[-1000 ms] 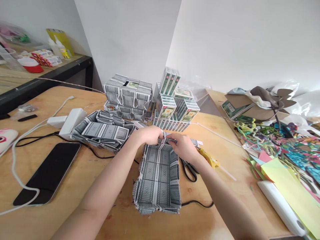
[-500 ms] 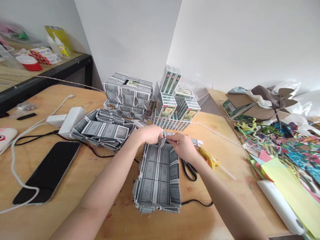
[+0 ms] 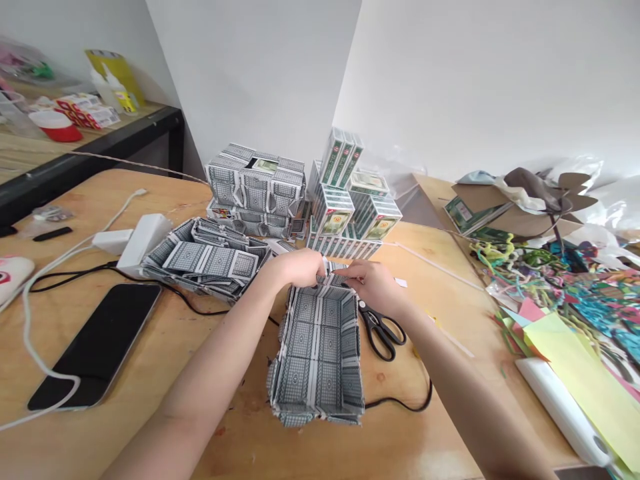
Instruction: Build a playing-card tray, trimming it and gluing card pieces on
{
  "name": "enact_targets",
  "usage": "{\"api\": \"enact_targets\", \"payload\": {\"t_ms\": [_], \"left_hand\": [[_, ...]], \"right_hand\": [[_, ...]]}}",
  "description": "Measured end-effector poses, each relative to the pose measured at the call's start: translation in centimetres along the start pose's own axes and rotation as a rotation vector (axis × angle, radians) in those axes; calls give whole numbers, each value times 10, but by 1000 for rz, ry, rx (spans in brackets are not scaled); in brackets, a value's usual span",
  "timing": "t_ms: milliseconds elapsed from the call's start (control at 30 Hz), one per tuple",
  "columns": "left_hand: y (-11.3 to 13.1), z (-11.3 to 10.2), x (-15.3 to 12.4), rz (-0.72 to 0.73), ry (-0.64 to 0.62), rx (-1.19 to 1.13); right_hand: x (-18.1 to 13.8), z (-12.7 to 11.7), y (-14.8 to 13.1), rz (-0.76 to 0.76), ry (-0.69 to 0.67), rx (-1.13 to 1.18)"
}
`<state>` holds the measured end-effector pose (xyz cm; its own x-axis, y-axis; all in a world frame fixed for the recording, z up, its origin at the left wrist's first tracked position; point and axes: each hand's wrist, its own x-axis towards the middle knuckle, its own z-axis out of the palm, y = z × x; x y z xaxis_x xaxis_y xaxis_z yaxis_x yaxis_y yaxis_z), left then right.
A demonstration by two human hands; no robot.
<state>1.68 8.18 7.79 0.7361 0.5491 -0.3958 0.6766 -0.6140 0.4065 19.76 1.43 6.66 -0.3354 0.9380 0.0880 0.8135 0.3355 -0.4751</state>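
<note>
In the middle of the table stands an open box made of playing cards [image 3: 314, 363], its patterned grey card backs facing inward. My left hand [image 3: 306, 265] is closed on its far wall, with the fingertips partly hidden behind the rim. My right hand [image 3: 373, 283] touches the same far wall, index finger stretched along the top and thumb close below it. Black-handled scissors [image 3: 384, 337] lie just right of the box. Under my right forearm a glue gun is almost wholly hidden; its cable [image 3: 400, 402] curves out toward the box.
At left are a second card tray [image 3: 167, 263] with loose card pieces, a phone [image 3: 95, 347] and a white power strip [image 3: 145, 243]. Behind stand a finished-looking card box [image 3: 255, 187] and stacked card packs [image 3: 345, 200]. Coloured paper [image 3: 575, 360] and craft scraps [image 3: 590, 300] lie right.
My right hand has shifted slightly right, its index finger straighter. That forearm now covers the yellow glue gun, and more of the scissors shows. My left hand stays in place.
</note>
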Motion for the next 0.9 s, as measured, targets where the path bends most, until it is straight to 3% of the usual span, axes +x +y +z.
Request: {"api": "enact_targets", "payload": {"t_ms": [600, 767, 900], "left_hand": [[2, 3, 0, 16, 25, 25], [5, 3, 0, -4, 12, 7], [4, 1, 0, -7, 7, 40]], "right_hand": [[-20, 27, -1, 122, 114, -68], [-21, 30, -6, 169, 68, -206], [-16, 24, -16, 197, -45, -416]]}}
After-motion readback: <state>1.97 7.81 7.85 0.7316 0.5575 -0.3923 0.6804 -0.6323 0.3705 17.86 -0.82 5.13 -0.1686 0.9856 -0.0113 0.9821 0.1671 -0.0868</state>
